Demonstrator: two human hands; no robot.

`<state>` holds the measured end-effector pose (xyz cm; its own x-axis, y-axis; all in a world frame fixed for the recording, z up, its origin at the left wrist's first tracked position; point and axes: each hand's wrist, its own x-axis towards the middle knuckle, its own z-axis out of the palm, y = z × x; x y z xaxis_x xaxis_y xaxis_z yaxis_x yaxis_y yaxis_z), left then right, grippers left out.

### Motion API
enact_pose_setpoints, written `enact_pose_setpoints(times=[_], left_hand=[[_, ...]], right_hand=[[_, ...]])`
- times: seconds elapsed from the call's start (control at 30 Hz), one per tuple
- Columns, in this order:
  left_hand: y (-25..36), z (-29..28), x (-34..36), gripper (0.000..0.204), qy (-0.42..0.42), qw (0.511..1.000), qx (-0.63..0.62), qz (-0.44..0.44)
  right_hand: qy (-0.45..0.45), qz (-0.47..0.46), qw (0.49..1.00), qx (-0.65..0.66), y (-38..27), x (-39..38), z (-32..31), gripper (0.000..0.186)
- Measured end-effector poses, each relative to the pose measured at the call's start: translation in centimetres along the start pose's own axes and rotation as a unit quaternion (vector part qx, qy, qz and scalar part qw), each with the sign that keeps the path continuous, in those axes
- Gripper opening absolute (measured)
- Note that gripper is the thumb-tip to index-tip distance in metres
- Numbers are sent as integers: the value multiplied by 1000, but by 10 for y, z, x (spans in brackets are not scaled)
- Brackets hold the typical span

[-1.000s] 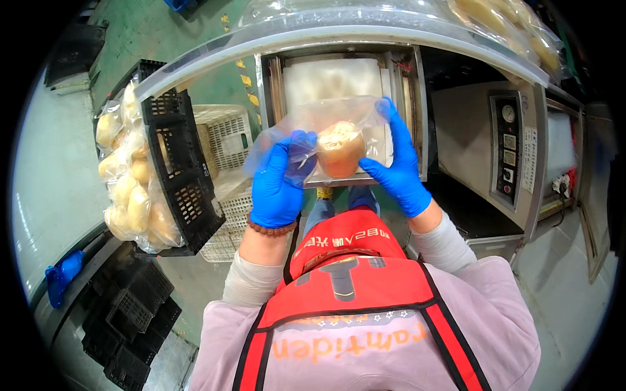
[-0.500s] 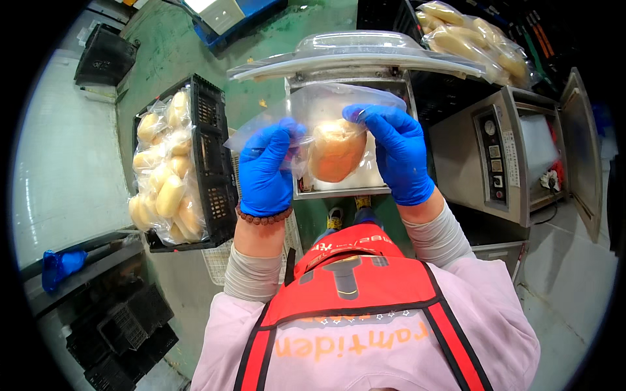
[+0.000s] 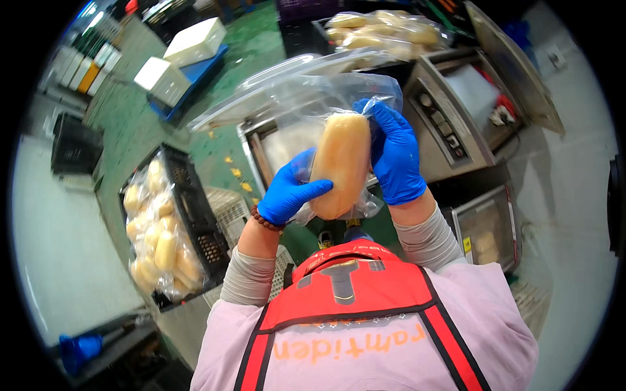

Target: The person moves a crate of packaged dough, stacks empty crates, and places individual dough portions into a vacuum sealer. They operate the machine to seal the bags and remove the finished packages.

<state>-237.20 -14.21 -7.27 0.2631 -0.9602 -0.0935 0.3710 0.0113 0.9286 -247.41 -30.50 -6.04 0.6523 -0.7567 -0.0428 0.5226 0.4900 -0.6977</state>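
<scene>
A pale golden, loaf-shaped piece point(image 3: 342, 163) stands nearly upright inside a clear plastic bag point(image 3: 378, 88), held in front of me above a metal chamber machine point(image 3: 248, 137) with a raised clear lid point(image 3: 225, 111). My left hand point(image 3: 290, 192), in a blue glove, is closed on the lower left of the bag, its thumb across the piece's front. Up at the bag's right side, my blue-gloved right hand point(image 3: 394, 153) grips the loose film near the top; some of its fingers are hidden by the plastic.
A black crate point(image 3: 199, 208) of similar bagged pieces stands at left, beside a white basket point(image 3: 228, 212). More bagged pieces point(image 3: 385, 32) lie at the back. A second metal machine point(image 3: 443, 124) with its door open is at right. White boxes point(image 3: 160, 81) rest on a blue cart point(image 3: 218, 58).
The bagged piece has been tipped up to show its long side. My left hand has moved from the bag's top edge down to its lower side. The view has turned to the right.
</scene>
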Motion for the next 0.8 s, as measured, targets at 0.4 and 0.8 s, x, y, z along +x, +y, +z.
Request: enact_pose_setpoints(times=[0.4,0.8], left_hand=[[-64,174,87,53,-134,989,-7,-68],[-171,461,191,11,-123,981,-114,-93]], right_hand=[[81,-75,976,-187,-117,-121,-161,56],[263,-139,926,-231,-253,-286,-349,64]])
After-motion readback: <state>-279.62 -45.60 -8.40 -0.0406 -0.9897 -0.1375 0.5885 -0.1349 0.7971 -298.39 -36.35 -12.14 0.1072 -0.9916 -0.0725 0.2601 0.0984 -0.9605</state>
